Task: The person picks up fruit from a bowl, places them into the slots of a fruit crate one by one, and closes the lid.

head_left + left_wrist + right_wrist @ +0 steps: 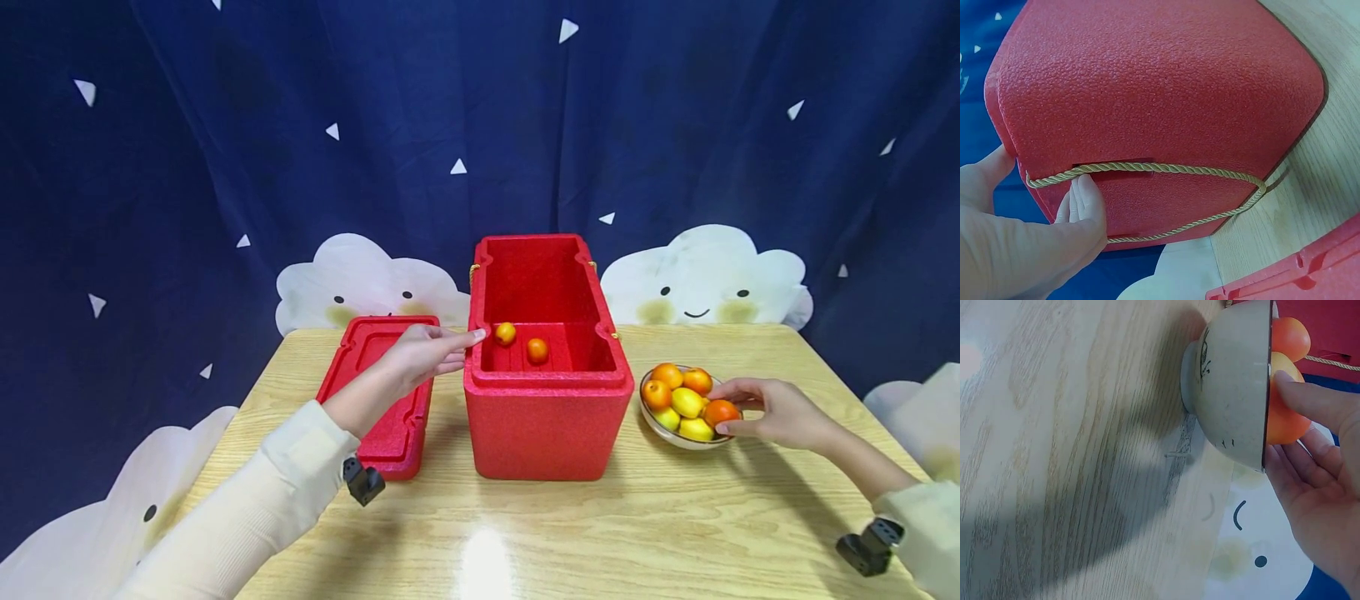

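A red foam box with no lid on it stands mid-table; inside lie a yellow-orange fruit and an orange one. My left hand holds the box's left edge, thumb on the rim and fingers against the outer side, by a gold rope handle. To the right, a white bowl is heaped with orange fruits and yellow, lemon-like ones. My right hand pinches an orange fruit at the bowl's right side, thumb on one side and fingers on the other.
Left of the box, the red lid lies on the wooden table, partly behind my left forearm. A dark blue curtain with white triangles and smiling clouds hangs behind the table.
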Tool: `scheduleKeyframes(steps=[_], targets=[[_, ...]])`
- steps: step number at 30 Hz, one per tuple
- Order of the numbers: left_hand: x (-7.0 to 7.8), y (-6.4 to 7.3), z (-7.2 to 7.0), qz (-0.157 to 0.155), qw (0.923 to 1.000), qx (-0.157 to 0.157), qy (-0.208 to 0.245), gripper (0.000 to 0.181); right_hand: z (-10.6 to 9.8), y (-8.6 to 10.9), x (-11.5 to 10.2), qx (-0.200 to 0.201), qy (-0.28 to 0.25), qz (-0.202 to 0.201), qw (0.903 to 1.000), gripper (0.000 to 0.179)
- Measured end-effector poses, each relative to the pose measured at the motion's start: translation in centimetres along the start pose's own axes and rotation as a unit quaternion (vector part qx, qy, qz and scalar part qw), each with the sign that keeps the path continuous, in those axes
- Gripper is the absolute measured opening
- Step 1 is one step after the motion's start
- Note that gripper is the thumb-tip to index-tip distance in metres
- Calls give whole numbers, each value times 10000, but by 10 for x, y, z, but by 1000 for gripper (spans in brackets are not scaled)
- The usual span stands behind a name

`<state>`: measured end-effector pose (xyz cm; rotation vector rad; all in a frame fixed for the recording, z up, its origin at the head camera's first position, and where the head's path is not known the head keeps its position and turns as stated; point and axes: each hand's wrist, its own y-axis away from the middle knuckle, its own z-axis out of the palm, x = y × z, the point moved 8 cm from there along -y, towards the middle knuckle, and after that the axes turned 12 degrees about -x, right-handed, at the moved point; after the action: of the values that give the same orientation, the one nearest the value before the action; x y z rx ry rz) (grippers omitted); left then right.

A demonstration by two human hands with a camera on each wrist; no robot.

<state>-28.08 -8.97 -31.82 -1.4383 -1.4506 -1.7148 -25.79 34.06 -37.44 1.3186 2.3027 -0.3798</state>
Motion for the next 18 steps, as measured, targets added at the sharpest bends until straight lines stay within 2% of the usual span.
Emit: scheduleKeyframes(steps=[10, 18], targets=[[2, 0, 0, 51, 10000, 32, -16, 58, -7, -2, 1, -144, -561, 58, 9983, 34], [1, 2, 0, -80, 10000, 54, -21, 60, -13, -8, -6, -277, -1210, 195, 9921, 36]])
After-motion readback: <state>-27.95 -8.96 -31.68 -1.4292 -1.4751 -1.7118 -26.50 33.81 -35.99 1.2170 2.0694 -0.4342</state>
